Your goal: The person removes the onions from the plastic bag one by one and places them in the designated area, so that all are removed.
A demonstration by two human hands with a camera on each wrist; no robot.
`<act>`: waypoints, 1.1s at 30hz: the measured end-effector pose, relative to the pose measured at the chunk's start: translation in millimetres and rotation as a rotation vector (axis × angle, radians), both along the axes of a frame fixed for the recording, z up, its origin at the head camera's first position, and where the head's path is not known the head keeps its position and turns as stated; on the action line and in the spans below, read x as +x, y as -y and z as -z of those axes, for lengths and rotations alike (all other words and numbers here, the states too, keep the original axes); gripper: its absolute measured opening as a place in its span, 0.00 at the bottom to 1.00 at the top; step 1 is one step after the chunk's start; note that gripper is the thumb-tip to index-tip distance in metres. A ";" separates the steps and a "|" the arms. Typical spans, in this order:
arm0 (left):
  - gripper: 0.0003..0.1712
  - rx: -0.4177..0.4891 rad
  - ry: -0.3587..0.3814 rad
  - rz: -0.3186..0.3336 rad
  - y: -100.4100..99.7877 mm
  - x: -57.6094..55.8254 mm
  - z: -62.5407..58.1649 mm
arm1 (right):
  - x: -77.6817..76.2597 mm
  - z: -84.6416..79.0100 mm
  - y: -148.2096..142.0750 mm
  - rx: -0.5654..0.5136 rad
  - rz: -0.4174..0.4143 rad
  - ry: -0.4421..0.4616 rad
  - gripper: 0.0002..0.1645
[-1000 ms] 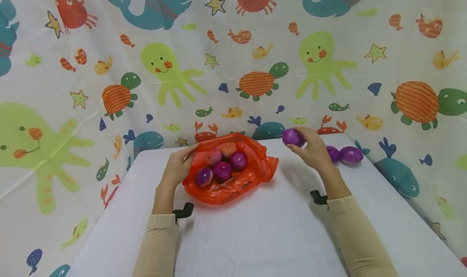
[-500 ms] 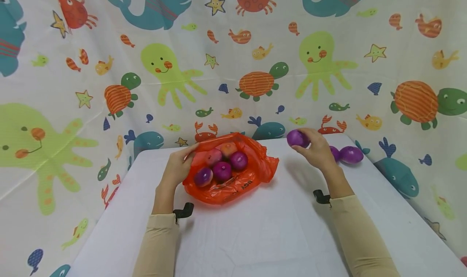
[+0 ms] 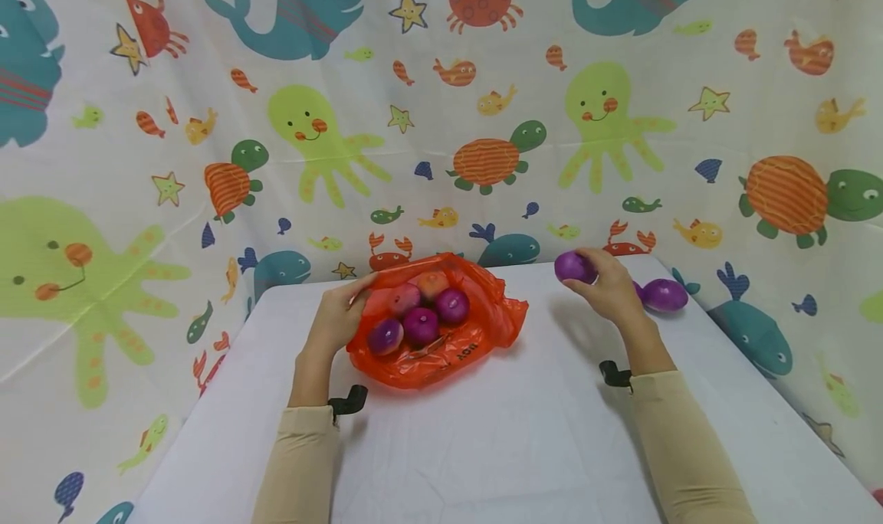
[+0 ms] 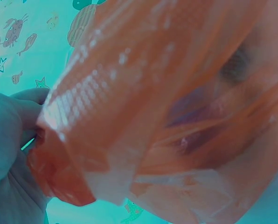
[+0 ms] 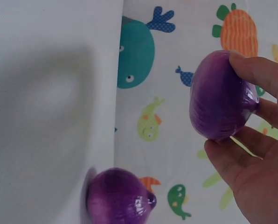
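Observation:
My left hand [image 3: 336, 317] grips the left edge of an orange-red plastic bag [image 3: 476, 340], whose mouth faces me. Inside sit several round pieces, some purple [image 3: 421, 325] and a couple peach-coloured [image 3: 433, 285]. In the left wrist view the bag's thin film [image 4: 115, 93] fills most of the frame, bunched against the fingers. My right hand [image 3: 610, 286] holds a glossy purple onion [image 5: 218, 98] between thumb and fingertips, raised above the table. Close behind that hand, another purple onion [image 3: 664, 296] lies at the table's right side, with one more beside it mostly hidden by the hand.
A white-covered table [image 3: 483, 447] spreads under both arms. Behind it and along the sides hangs a curtain [image 3: 428, 80] printed with sea animals. The table's right edge runs just past the lying onions.
My right hand has moved a little to the right with the onion, toward the lying onions, covering more of one. The left hand and bag hold still; the view has shifted slightly.

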State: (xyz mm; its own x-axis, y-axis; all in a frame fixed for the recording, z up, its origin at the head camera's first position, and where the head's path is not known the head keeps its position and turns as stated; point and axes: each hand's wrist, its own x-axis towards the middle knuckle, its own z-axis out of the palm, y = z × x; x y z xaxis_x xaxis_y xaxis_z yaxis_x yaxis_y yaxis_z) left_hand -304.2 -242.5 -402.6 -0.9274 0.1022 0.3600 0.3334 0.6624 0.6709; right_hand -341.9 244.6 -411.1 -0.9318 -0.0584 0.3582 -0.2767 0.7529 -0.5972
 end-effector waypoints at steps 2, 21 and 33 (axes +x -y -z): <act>0.25 -0.002 -0.005 0.003 -0.8 0.1 -0.3 | -0.2 0.8 -2.6 0.009 0.008 0.019 0.40; 0.25 0.005 0.018 0.003 -0.9 -0.1 -1.3 | -8.0 15.9 -17.0 0.028 0.008 0.180 0.41; 0.25 0.008 0.013 0.005 1.7 -0.3 -0.4 | -10.6 25.0 -18.3 0.062 -0.015 0.183 0.40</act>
